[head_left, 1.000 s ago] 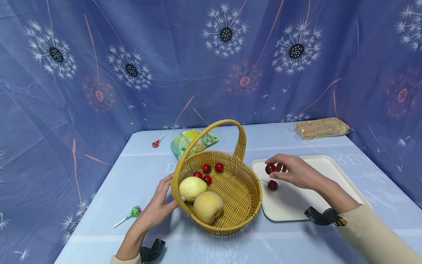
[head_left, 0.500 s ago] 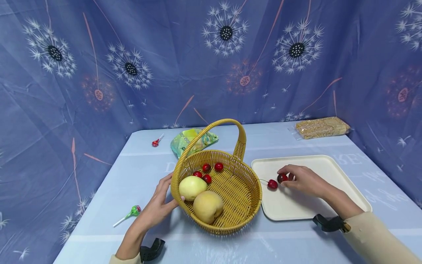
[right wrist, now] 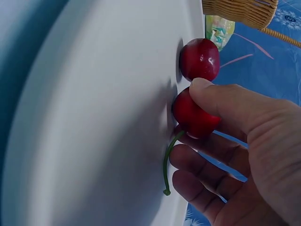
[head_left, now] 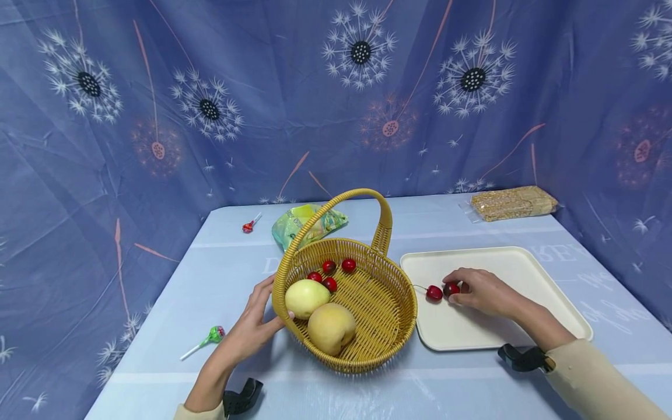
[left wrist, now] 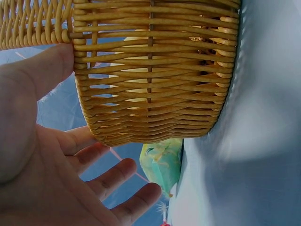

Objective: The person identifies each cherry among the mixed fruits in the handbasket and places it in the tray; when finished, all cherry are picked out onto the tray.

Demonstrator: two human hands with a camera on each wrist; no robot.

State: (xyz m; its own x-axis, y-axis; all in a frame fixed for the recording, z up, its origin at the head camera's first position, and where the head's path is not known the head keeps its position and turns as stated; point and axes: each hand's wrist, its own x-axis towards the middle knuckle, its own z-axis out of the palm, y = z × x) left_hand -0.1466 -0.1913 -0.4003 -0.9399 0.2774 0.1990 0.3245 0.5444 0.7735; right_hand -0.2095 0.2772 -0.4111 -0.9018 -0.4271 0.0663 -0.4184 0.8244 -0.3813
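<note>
blue dandelion-print cloth (head_left: 294, 116) hangs behind and to both sides, pale blue table (head_left: 220, 280) in front of it. biggest item is the woven basket (head_left: 385, 309) with an arched handle, mid table. just right of it, nearly touching, lies the cream tray (head_left: 520, 274). inside the basket sit a yellow-green apple (head_left: 305, 298) and a peach (head_left: 332, 328) side by side at the near-left, with four small cherries behind them. green snack bag (head_left: 306, 224) lies behind the basket, a clear bag of grain bars (head_left: 511, 203) at the far right corner. red lollipop (head_left: 248, 227) far left, green lollipop (head_left: 212, 336) near left.

left hand (head_left: 251, 326) rests against the basket's left wall, thumb pressed on the rim, fingers straight and spread beside the weave in the left wrist view (left wrist: 94, 188), not curled around anything.

right hand (head_left: 485, 291) is on the tray, thumb and fingers pinching a held cherry (head_left: 451, 288) that sits down on the tray surface; right wrist view shows the thumb on top of it (right wrist: 195, 115), its green stem trailing past the fingers. second cherry (head_left: 433, 293) lies just beside it on the tray, touching or almost, toward the basket.
</note>
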